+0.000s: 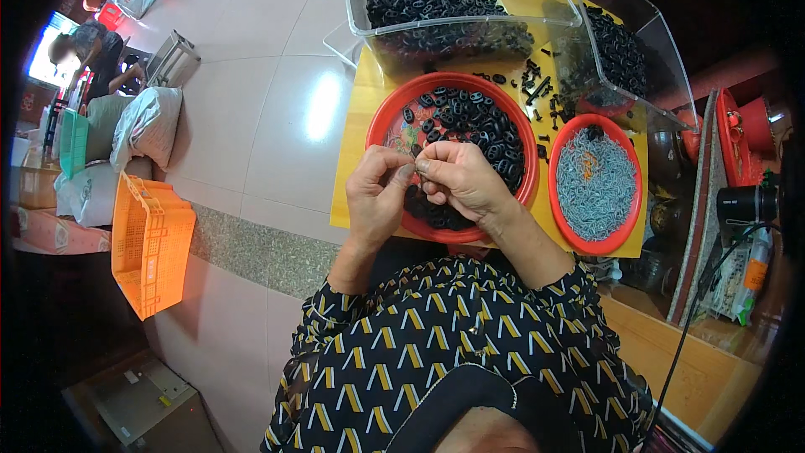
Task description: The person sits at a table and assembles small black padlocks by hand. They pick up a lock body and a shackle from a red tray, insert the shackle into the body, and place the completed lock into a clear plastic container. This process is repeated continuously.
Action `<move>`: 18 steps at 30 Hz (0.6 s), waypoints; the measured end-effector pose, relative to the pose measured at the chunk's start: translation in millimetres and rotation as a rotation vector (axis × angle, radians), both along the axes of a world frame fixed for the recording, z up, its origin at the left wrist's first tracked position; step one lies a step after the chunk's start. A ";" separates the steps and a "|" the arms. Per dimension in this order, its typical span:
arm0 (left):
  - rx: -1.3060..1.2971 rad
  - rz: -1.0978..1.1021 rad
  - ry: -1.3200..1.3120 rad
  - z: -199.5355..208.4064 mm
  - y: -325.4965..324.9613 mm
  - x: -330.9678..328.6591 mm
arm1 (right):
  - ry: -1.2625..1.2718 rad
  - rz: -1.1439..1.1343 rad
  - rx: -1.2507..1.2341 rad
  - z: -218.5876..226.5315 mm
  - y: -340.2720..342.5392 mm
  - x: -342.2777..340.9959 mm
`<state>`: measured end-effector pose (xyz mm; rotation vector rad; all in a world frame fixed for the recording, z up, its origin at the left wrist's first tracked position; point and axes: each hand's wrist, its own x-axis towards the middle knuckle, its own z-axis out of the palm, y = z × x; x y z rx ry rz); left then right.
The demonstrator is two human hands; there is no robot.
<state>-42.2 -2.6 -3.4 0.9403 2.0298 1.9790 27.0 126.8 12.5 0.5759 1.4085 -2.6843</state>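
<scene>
My left hand (377, 189) and my right hand (464, 176) meet over a round red tray (379, 122), with thumbs and fingertips pinched together. A small dark piece shows between the fingertips, mostly hidden; its kind I cannot make out. Black oval plastic parts with holes (495, 130) fill the tray's right side and lie more thinly at its left, where a patterned bottom shows. Just right of it, a red oval basin (635, 189) holds a heap of grey metal screws (594, 193), with a few orange bits and a dark piece on top.
Clear plastic bins (470, 25) (629, 50) of black parts stand at the yellow table's (356, 143) far side. Loose black pieces (537, 84) lie between them and the basin. An orange crate (155, 243) and white sacks (149, 126) sit left; another person (96, 50) is farther back.
</scene>
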 end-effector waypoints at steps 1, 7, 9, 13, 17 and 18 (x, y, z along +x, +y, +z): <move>-0.020 0.026 -0.002 -0.2 0.7 1.9 | 0.005 -0.014 0.102 -0.4 -2.4 -0.5; -0.101 -0.036 -0.423 4.0 1.6 -0.7 | 0.014 -0.102 0.378 -0.1 -3.3 -3.3; -0.003 -0.074 -0.569 3.6 2.0 -3.1 | 0.038 -0.147 0.292 -2.7 0.4 -2.8; 0.153 -0.138 -0.690 1.0 0.4 -5.1 | 0.068 -0.173 0.108 -1.5 5.9 1.2; 0.173 -0.229 -0.677 5.0 2.7 3.9 | 0.026 -0.235 -0.013 -2.1 4.2 2.5; 0.155 -0.260 -0.656 6.5 1.4 7.1 | 0.015 -0.257 -0.017 -3.1 1.5 1.6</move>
